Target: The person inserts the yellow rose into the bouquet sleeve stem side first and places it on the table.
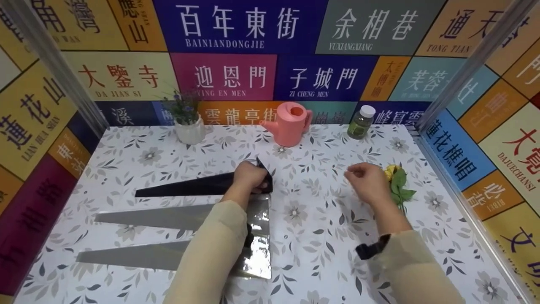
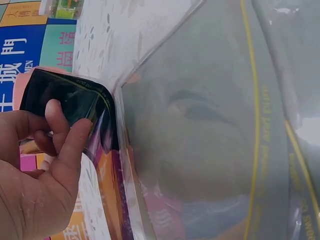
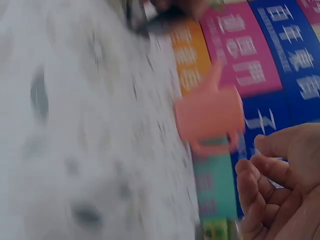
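Note:
In the head view my left hand (image 1: 249,175) grips the wide end of a black tapered flower sleeve (image 1: 185,185), its corner lifted off the table. The left wrist view shows the fingers (image 2: 70,145) curled at the sleeve's glossy dark opening (image 2: 62,100). Two grey flower sleeves, an upper one (image 1: 147,216) and a lower one (image 1: 130,256), lie nearer, partly hidden under my left forearm. My right hand (image 1: 372,183) hovers over the right side with loosely bent fingers and nothing in them. Beside it lies a yellow rose (image 1: 397,185) with green leaves, partly covered by that hand.
Along the back stand a white pot with a plant (image 1: 190,131), a pink watering can (image 1: 290,126) and a green bottle with a white cap (image 1: 360,123). Sign-printed walls enclose the table (image 1: 312,261), which wears a floral cloth.

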The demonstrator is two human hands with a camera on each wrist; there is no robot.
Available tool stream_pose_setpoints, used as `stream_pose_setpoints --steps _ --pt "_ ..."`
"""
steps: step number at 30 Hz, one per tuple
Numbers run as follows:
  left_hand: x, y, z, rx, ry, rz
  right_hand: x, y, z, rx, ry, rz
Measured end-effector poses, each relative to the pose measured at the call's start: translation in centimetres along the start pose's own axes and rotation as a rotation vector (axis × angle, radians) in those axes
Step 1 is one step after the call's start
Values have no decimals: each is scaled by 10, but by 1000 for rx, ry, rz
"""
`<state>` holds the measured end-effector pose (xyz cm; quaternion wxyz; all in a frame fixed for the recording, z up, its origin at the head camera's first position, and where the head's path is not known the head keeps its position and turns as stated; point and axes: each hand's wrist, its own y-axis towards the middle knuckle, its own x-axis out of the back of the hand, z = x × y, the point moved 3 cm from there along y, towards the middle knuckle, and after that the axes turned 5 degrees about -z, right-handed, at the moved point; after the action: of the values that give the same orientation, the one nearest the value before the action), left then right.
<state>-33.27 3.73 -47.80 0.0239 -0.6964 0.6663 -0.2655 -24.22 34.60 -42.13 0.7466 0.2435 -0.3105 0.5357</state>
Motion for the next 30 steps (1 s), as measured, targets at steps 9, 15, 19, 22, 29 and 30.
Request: stream_pose_setpoints --steps 9,15,19,22,29,30 --pt "1 4 4 -8 11 -17 80 -24 -106 -138 -151 -21" --pt "-1 2 6 3 -3 -16 75 -41 -134 -138 -209 28" --pt "2 2 5 -4 -8 -24 61 -45 -132 -43 -254 -6" --pt "2 2 6 -17 -6 -34 54 -44 -128 11 -308 -13" --pt "-1 0 8 -2 -30 -15 57 -41 -130 -118 -366 -56" --pt "-1 0 8 -4 -35 -13 59 -41 -132 -141 -359 -58"
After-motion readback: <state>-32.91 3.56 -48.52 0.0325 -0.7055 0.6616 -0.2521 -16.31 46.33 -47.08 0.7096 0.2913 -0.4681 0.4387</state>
